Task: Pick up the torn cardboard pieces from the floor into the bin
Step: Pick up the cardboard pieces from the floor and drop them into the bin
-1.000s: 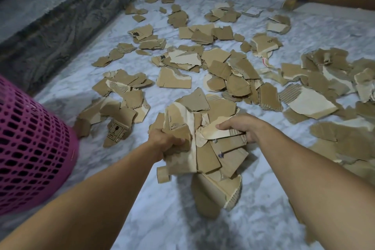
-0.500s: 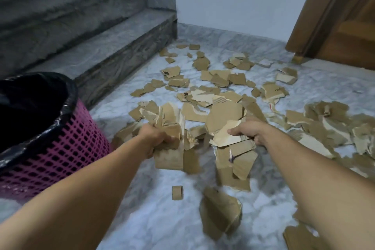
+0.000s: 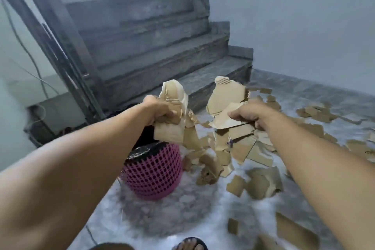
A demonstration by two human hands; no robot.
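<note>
Head camera, looking forward and down: 2 bare forearms reach out from the bottom corners of the frame, each hand holding up a bundle of torn cardboard.

The left hand (image 3: 160, 110) is closed in a fist around a wad of brown cardboard pieces (image 3: 172, 115). This bundle hangs directly above the open mouth of the bin, which suggests it is placed there so that letting go drops it straight in.

The right hand (image 3: 250, 114) is curled tightly around a larger, looser stack of cardboard (image 3: 229, 107). Several sheets dangle below the grip, apparently pinched only at their top edges. This stack is to the right of the bin, over the floor rather than over the opening, so it probably needs to swing left before release, or pieces may miss.

The bin (image 3: 154, 172) is a pink plastic lattice basket lined with a black bag (image 3: 142, 151), standing on the floor at the foot of a grey stone staircase (image 3: 162, 57).

Many more torn pieces (image 3: 316, 115) lie scattered across the grey marble floor (image 3: 168, 215) to the right, and a few sit just beside the basket. Judging by that spread, the job is far from finished.

A foot in a dark sandal (image 3: 190, 244) shows at the bottom edge. The picture is slightly blurred.
</note>
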